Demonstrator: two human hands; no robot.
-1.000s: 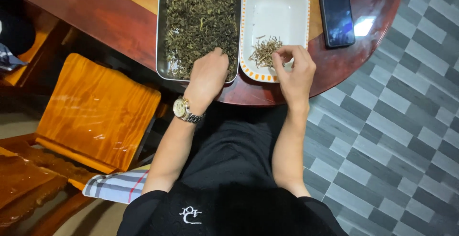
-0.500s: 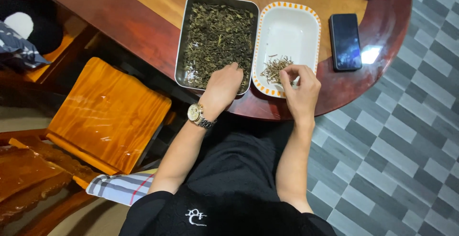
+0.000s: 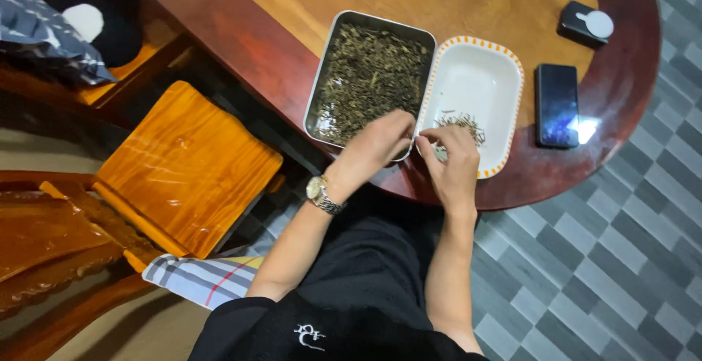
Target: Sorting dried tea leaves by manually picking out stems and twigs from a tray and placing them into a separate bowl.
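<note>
Even indoor light from overhead, and a hard white glare sits on the glossy table (image 3: 585, 130) right beside the dark phone (image 3: 556, 105). Soft shadows pool under the table edge and around the chair (image 3: 186, 167). Focus holds well at centre; fingers look slightly smeared, and lines bow gently toward the edges.

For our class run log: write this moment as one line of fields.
left hand: over metal tray of dried leaves | right hand: at white dish edge, fingers pinched | small pile in dish | phone beside
</note>
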